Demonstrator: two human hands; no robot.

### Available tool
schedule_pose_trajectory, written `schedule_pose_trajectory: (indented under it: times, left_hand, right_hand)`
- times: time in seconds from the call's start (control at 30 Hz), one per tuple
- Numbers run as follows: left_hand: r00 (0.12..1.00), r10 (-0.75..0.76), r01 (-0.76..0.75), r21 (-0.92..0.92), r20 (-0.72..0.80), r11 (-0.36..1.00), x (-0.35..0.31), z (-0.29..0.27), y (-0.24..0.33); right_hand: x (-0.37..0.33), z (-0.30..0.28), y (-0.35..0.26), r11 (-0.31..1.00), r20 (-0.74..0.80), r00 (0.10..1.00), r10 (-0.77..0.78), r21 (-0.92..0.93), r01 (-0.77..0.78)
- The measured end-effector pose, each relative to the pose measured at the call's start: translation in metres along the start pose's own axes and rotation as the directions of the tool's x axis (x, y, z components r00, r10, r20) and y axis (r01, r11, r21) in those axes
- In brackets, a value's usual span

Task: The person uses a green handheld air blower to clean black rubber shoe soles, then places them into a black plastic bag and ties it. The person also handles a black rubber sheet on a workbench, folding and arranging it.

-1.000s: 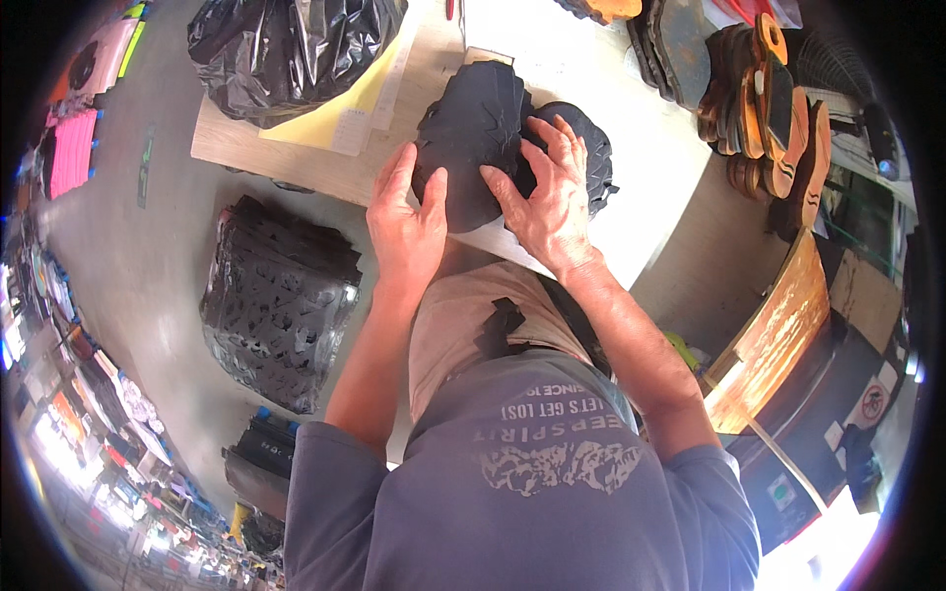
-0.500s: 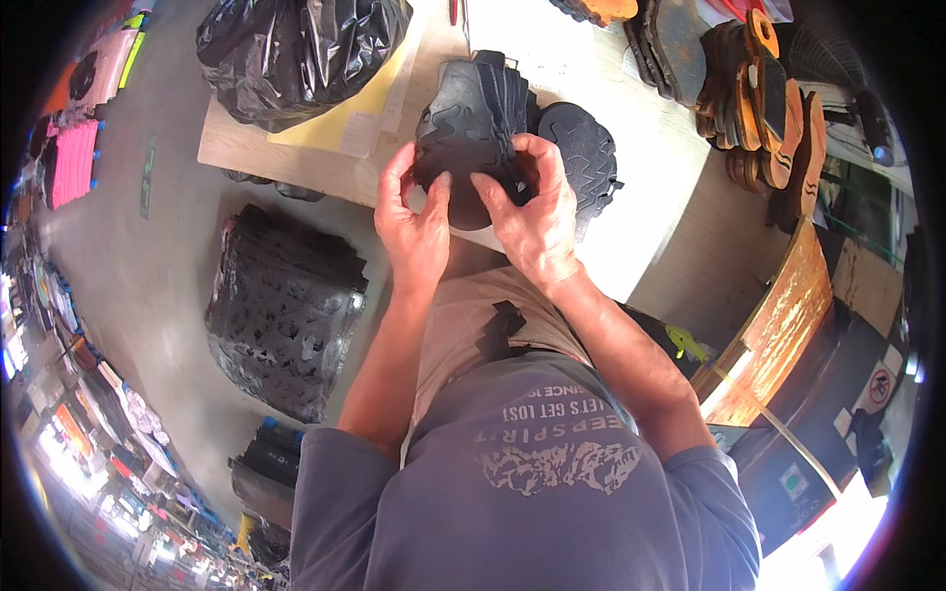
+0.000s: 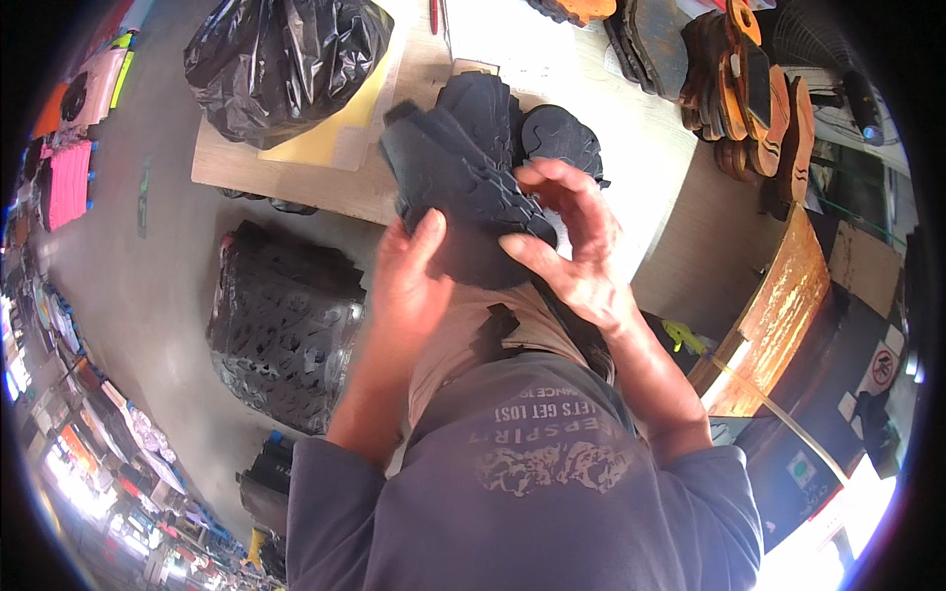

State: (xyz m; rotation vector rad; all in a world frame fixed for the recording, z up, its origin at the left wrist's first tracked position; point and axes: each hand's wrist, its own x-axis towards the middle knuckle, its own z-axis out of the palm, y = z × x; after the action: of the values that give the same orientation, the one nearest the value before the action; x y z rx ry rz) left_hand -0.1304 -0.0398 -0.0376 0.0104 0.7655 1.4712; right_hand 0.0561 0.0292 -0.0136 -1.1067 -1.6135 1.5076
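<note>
A stack of black shoe soles (image 3: 448, 182) with jagged edges is held tilted over the table's front edge, above my lap. My left hand (image 3: 409, 271) grips its near left side, thumb on top and fingers hidden beneath. At the right edge, my right hand (image 3: 581, 246) curves around the stack's layered rim. Its thumb lies near the rounded near end, and its fingertips touch farther up the side. Behind the held stack, another pile of black soles (image 3: 480, 98) rests on the table, beside a further black sole group (image 3: 564, 136) with a rounded end.
The pale table (image 3: 246, 163) carries a black plastic bag (image 3: 286, 69) over yellow sheets at left. Orange and brown soles (image 3: 734, 84) are piled at far right. Below the table's left side stands a wrapped bundle of black soles (image 3: 286, 325). A wooden board (image 3: 769, 320) leans at right.
The held stack has come nearer to me and tilted to the left, apart from the pile behind it. Both hands have moved nearer, and the right has shifted rightward.
</note>
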Motion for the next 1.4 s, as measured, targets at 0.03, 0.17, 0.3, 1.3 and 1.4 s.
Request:
schedule_pose_trajectory:
  times: [0.03, 0.17, 0.3, 1.3, 1.4]
  left_hand:
    - [1.0, -0.016, 0.019, -0.096, 0.024, 0.995, -0.003, 0.004, -0.012]
    - [0.994, -0.107, 0.107, -0.222, 0.013, 0.969, -0.013, 0.01, -0.062]
    - [0.911, -0.396, 0.404, -0.054, 0.113, 0.913, -0.015, -0.001, -0.085]
    - [0.997, -0.019, -0.073, 0.99, 0.075, 0.12, 0.128, -0.028, 0.018]
    - [0.994, -0.02, -0.111, 0.994, 0.111, -0.021, 0.127, -0.03, 0.014]
  right_hand:
    - [-0.011, -0.003, 0.002, 0.97, -0.02, 0.987, 0.162, 0.186, -0.156]
    - [-0.032, -0.039, 0.015, 0.819, 0.009, 0.858, 0.514, 0.293, -0.494]
    - [0.005, -0.111, 0.01, 0.887, 0.143, 0.899, 0.413, 0.159, -0.433]
    - [0.028, -0.021, 0.133, 0.882, -0.472, 0.748, 0.467, 0.312, -0.355]
    - [0.031, -0.018, 0.132, 0.911, -0.483, 0.774, 0.408, 0.27, -0.312]
